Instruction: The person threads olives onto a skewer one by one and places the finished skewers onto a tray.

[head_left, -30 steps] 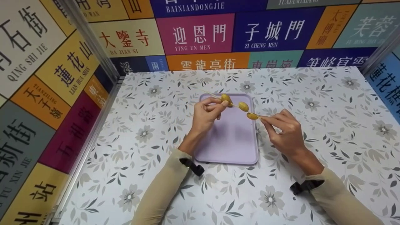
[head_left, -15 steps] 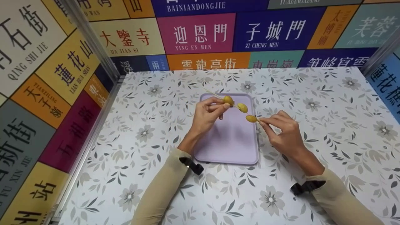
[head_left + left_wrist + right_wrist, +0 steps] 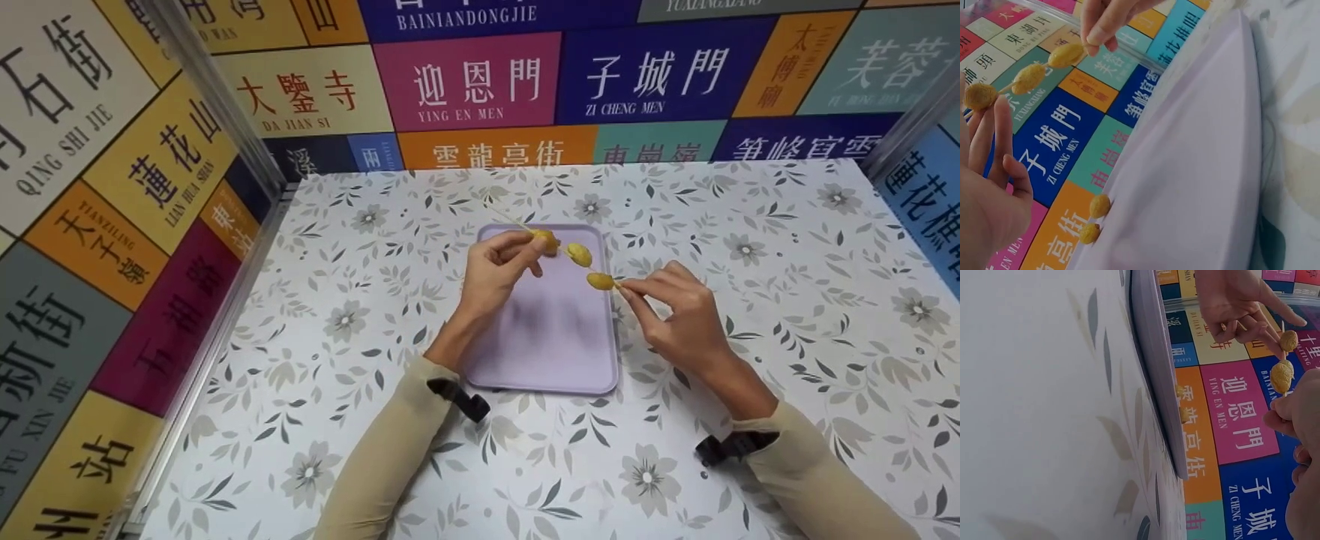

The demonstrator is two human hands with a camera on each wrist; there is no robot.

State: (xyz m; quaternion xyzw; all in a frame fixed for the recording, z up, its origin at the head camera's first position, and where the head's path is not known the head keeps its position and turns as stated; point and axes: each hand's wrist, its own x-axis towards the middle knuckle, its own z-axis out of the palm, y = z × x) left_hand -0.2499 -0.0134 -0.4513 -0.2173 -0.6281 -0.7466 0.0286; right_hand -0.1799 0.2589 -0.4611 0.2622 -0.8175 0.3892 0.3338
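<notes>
Three yellow-brown oval fruits, one of them a middle fruit [image 3: 579, 255], sit on a thin skewer [image 3: 1005, 89] above the lilac tray [image 3: 551, 352]. My left hand [image 3: 491, 281] pinches the fruit [image 3: 546, 241] at the far end between thumb and fingers, hiding part of it. Past that fruit, the stick's bare end sticks out to the upper left. My right hand [image 3: 679, 315] pinches the skewer's other end, beside the near fruit [image 3: 599, 281]. Two more such fruits, one of them an upper fruit [image 3: 1099, 206], rest at the tray's far side in the left wrist view.
The tray lies on a table covered with a floral-patterned cloth [image 3: 360, 420]. Panels with coloured name signs [image 3: 480, 82] stand behind the table and along its sides. Black camera straps [image 3: 459, 399] sit on both wrists.
The skewer with its fruits has shifted and turned slightly. My left thumb now covers more of the far fruit than half a second ago. My right hand has moved slightly left.
</notes>
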